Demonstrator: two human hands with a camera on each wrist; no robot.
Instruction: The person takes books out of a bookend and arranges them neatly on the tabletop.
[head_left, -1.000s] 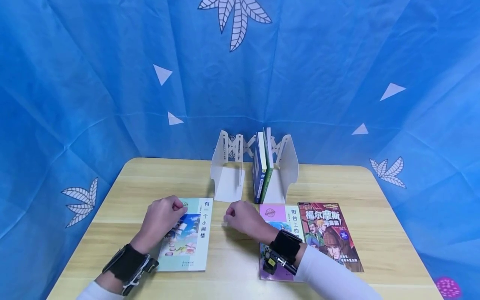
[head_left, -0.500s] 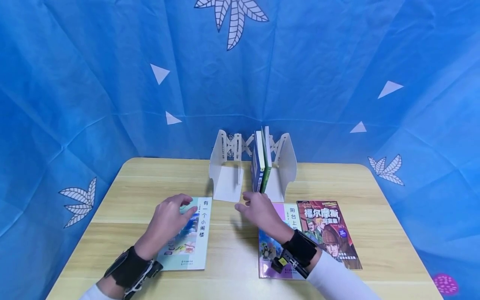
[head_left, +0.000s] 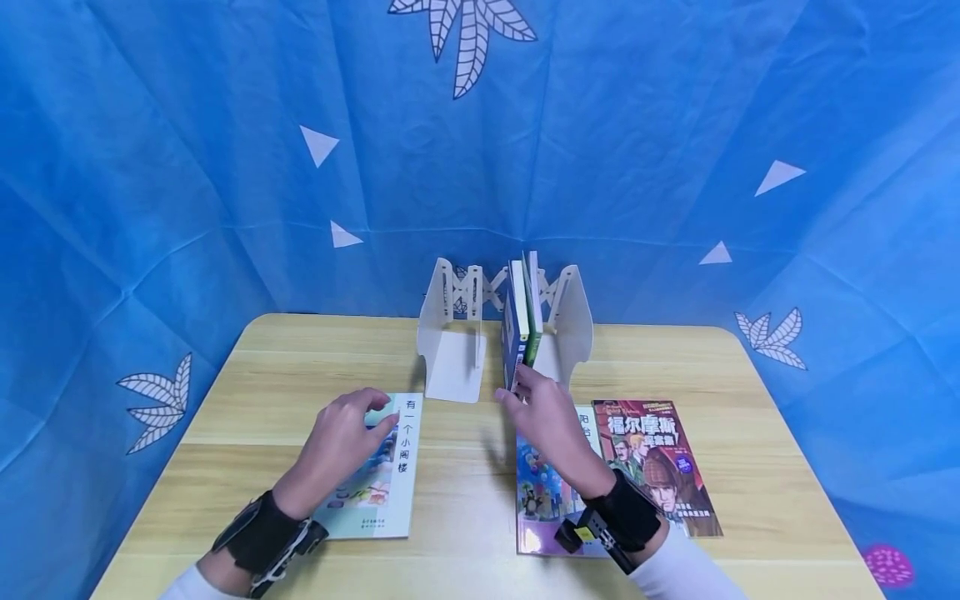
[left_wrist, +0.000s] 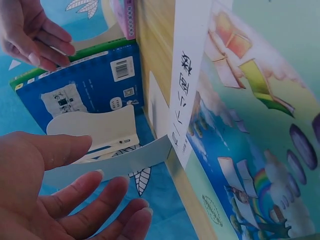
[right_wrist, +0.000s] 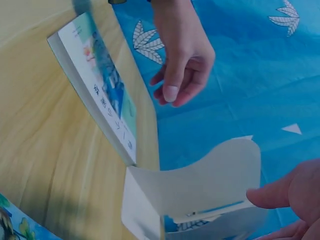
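Note:
My left hand, fingers bent loosely and thumb apart, hovers over a pale green book lying on the table; nothing is in its grasp. In front of two upright books, one blue and one green, is my right hand. Its thumb and fingers are spread apart; whether a fingertip touches the spines I cannot tell. In the left wrist view the blue book shows its back cover, with the right hand close by. A white expandable bookend rack surrounds these books.
Under the right forearm lies a purple-edged book. Beside it, a dark red comic-style book lies flat. The rack's left section has a white base plate. Blue patterned cloth hangs behind the wooden table.
My right hand has moved from the table's middle rightward and forward to the upright books, its fingers opening. The left hand's fingers have also opened, with a slight shift right.

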